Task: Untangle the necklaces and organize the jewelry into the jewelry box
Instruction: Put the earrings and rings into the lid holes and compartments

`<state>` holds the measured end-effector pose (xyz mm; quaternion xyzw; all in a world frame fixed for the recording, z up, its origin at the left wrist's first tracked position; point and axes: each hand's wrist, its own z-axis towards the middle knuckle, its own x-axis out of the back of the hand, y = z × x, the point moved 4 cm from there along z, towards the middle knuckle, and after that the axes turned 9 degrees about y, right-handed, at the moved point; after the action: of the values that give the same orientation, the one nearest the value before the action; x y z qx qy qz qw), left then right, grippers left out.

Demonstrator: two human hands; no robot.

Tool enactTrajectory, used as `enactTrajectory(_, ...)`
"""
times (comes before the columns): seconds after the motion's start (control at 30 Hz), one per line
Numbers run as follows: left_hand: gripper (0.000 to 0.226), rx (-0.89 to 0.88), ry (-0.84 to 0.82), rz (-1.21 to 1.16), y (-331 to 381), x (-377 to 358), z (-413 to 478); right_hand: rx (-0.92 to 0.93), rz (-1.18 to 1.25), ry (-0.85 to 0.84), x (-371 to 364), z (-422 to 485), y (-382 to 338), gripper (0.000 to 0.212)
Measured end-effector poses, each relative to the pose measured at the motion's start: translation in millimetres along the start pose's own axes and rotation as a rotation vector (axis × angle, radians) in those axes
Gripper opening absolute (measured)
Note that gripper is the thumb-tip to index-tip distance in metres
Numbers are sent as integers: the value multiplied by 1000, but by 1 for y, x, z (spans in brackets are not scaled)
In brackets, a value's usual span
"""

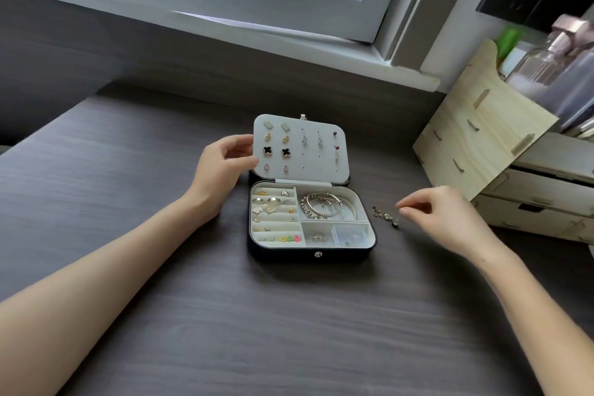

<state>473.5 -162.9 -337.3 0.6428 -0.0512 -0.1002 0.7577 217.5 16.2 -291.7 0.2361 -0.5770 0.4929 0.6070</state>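
Dark table (160, 315) is carrying the open jewelry box (308, 255). Wooden organizer (475, 138) is standing well right of the box. Left hand (221, 164) is pinching the left edge of the box's raised earring panel (308, 167). Right hand (450, 219) is hovering right of the box, thumb and forefinger pressed together beside loose jewelry pieces (385, 215); cannot tell if it is holding any.

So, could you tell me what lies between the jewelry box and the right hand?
Head view: loose jewelry lies on the table between the jewelry box and right hand.

Black jewelry box (283, 255), white lining (360, 202)
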Motion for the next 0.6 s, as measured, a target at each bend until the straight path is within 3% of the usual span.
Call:
enactTrajectory(0.47, 25, 22, 32, -7, 7, 1, 5, 76, -138, 53, -17, -4, 5, 11)
enactTrajectory(0.6, 21, 27, 71, 0, 15, -1, 5, 52, 84, 221, 1, 0, -12, 11)
